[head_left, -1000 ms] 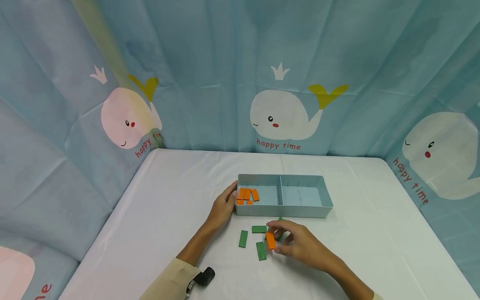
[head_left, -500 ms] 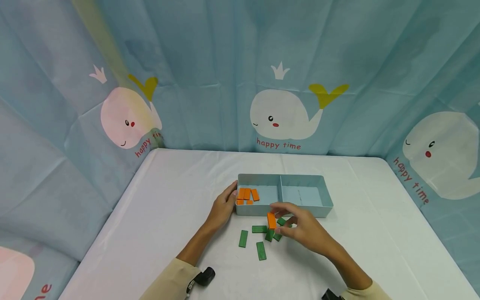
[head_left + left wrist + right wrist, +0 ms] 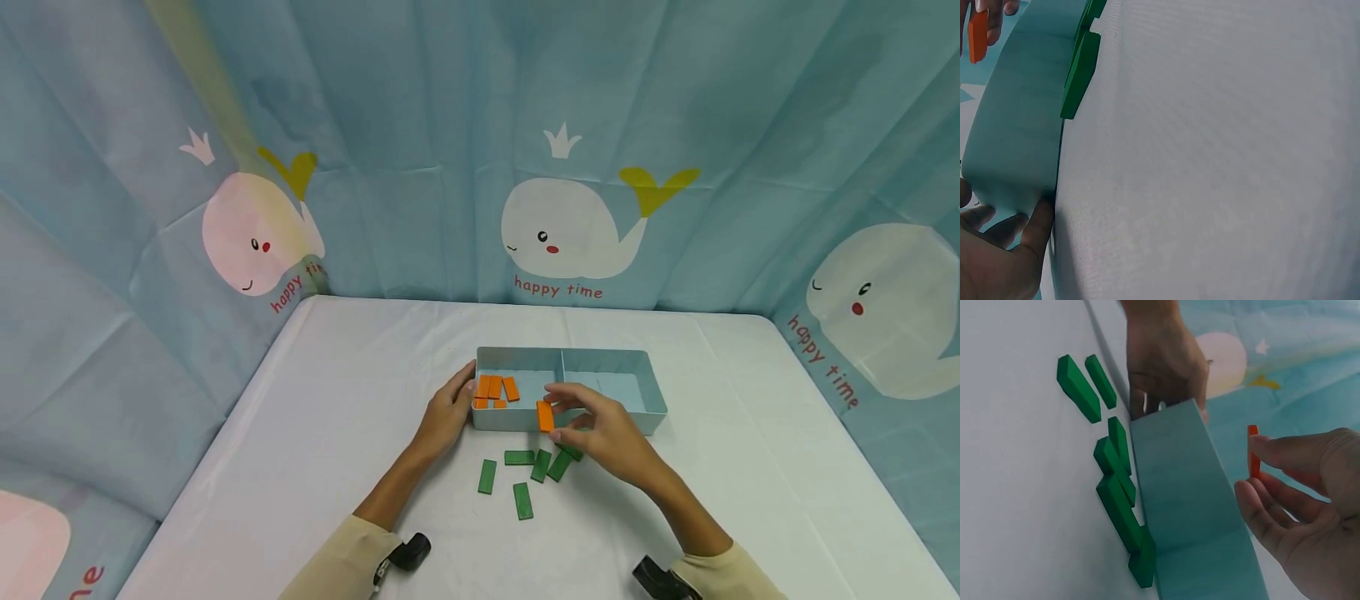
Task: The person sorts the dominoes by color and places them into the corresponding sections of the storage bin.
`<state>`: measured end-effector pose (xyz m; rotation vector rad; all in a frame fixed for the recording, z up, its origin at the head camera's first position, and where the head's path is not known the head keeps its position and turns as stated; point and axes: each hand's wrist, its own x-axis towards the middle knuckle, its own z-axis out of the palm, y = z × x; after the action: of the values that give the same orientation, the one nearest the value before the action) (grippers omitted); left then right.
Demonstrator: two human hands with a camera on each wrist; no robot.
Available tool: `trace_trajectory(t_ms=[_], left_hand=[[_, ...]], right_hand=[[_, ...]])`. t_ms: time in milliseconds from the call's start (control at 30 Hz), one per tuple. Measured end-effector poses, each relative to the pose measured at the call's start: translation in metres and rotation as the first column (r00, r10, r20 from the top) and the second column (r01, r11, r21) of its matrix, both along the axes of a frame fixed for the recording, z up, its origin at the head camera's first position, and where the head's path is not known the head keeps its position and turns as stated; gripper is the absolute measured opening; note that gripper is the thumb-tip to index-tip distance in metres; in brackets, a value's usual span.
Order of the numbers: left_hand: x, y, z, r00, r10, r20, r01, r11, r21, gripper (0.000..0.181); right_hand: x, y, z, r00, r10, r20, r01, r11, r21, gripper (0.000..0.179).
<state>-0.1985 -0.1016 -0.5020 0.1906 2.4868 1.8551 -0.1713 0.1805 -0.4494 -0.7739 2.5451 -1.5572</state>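
Note:
My right hand (image 3: 606,433) pinches an orange rectangular block (image 3: 545,416) between thumb and fingers, over the near wall of a pale blue-green box (image 3: 600,422). In the right wrist view, the block (image 3: 1253,452) stands on edge in the fingertips, above the rim. My left hand (image 3: 444,421) rests its fingers against the box's left end; the left wrist view shows the fingers (image 3: 1036,232) touching that end wall. Several orange blocks (image 3: 495,387) lie in the box's left compartment. On the table in front of the box lie several green blocks (image 3: 522,501).
A divider (image 3: 562,367) splits the box in two. The white-covered table (image 3: 360,358) extends around it, backed by a blue curtain (image 3: 420,225) printed with whales. Dark wrist-worn devices (image 3: 411,552) sit at both sleeves.
The right hand has lifted the orange block away from the green blocks and carried it forward to the box's near wall. The left hand and the box have stayed in place.

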Motion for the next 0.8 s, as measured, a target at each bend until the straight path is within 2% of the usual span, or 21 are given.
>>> trace_trajectory(t_ms=[800], left_hand=[[0.000,0.000,-0.001,1.000,0.008,0.006,-0.008,1.000,-0.005,0.055]], right_hand=[[-0.024,-0.014,0.000,0.999,-0.035,0.019,0.036,0.999,-0.018,0.055]])
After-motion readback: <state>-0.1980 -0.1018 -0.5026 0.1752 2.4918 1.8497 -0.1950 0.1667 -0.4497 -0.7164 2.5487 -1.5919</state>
